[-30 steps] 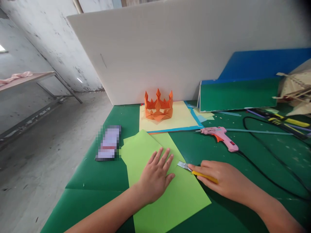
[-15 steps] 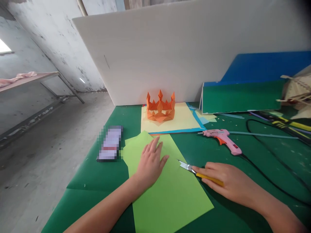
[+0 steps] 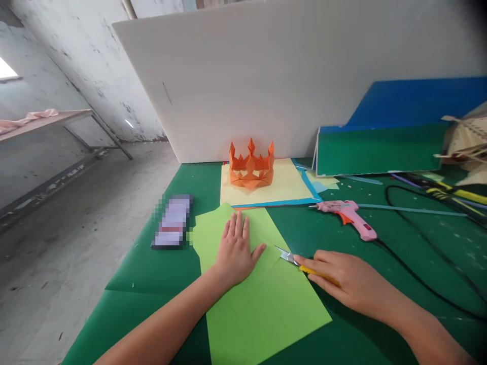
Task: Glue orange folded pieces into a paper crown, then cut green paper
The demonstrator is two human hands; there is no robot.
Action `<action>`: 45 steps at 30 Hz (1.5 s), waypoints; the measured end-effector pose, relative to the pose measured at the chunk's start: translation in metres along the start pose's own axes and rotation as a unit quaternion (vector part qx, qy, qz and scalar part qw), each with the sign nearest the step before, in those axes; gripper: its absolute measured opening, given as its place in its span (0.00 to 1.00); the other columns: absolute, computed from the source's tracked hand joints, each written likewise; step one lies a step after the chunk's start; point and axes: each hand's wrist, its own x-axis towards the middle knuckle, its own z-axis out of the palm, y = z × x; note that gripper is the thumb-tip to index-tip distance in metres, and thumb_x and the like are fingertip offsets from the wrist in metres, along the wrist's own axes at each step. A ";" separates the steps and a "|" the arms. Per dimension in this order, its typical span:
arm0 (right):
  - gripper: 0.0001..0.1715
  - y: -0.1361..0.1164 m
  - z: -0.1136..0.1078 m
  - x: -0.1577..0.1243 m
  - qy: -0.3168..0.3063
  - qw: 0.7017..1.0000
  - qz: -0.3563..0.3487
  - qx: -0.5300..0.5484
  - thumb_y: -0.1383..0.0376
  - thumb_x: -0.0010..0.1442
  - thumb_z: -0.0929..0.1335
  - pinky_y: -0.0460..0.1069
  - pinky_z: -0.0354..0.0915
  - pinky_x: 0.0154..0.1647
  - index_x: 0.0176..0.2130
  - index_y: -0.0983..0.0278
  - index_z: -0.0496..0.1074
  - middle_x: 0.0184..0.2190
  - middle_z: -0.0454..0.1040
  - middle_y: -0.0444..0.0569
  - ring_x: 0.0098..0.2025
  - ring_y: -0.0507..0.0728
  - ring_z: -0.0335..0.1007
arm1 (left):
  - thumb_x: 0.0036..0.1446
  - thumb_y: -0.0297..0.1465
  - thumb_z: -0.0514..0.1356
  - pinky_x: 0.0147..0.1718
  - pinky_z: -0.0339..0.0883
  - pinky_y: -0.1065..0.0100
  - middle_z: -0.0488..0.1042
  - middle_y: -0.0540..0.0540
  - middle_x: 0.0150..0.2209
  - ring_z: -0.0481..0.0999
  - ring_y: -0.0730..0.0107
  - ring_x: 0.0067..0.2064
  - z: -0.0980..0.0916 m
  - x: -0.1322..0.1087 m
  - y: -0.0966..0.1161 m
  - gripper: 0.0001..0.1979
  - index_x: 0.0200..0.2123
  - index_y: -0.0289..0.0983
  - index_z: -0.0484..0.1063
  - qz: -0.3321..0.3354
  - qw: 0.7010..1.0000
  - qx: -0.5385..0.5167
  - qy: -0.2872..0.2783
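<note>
Light green paper sheets [image 3: 266,309] lie on the green tabletop, overlapping at odd angles. My left hand [image 3: 238,248] rests flat on them, fingers stretched forward and thumb out to the right. In my right hand [image 3: 342,279] is a craft knife [image 3: 317,274] with a yellow handle. Its silver blade points left, over the right edge of the paper, a short way from my left thumb. Whether the blade tip touches the paper I cannot tell. Beyond the sheets, an orange folded-paper crown [image 3: 251,167] stands on a stack of coloured paper [image 3: 287,187].
A pink glue gun [image 3: 348,215] with a black cord lies beyond my right hand. A blurred-out phone [image 3: 173,220] is at the left. White board [image 3: 243,81] stands behind; a green panel [image 3: 380,149] and yellow-black tools [image 3: 449,195] sit at the back right.
My left hand has flattened and turned straighter on the paper, fingers closer together. My right hand with the craft knife has shifted slightly left and away from me.
</note>
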 end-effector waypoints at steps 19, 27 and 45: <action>0.25 0.005 -0.004 -0.002 -0.016 1.000 0.006 0.026 0.59 0.68 0.60 0.46 0.60 0.27 0.63 0.50 0.61 0.33 0.71 0.47 0.31 0.53 0.69 | 0.62 0.54 0.40 0.66 0.43 0.48 0.41 0.30 0.69 0.35 0.47 0.69 -0.007 -0.006 0.006 0.43 0.66 0.24 0.48 0.022 0.999 -0.010 -0.032; 0.24 0.006 -0.011 -0.015 -0.073 0.997 0.029 0.023 0.57 0.67 0.60 0.47 0.61 0.29 0.61 0.47 0.63 0.31 0.70 0.46 0.29 0.52 0.68 | 0.62 0.55 0.38 0.65 0.44 0.48 0.41 0.32 0.69 0.38 0.47 0.69 -0.014 -0.017 0.019 0.43 0.66 0.26 0.50 0.045 0.996 -0.048 -0.059; 0.23 0.000 -0.006 -0.007 -0.046 0.997 0.021 0.050 0.58 0.67 0.61 0.47 0.62 0.28 0.59 0.49 0.66 0.32 0.72 0.47 0.31 0.54 0.68 | 0.64 0.52 0.39 0.66 0.42 0.49 0.38 0.29 0.68 0.34 0.47 0.69 0.000 -0.006 0.014 0.42 0.66 0.21 0.48 0.010 0.999 0.024 -0.021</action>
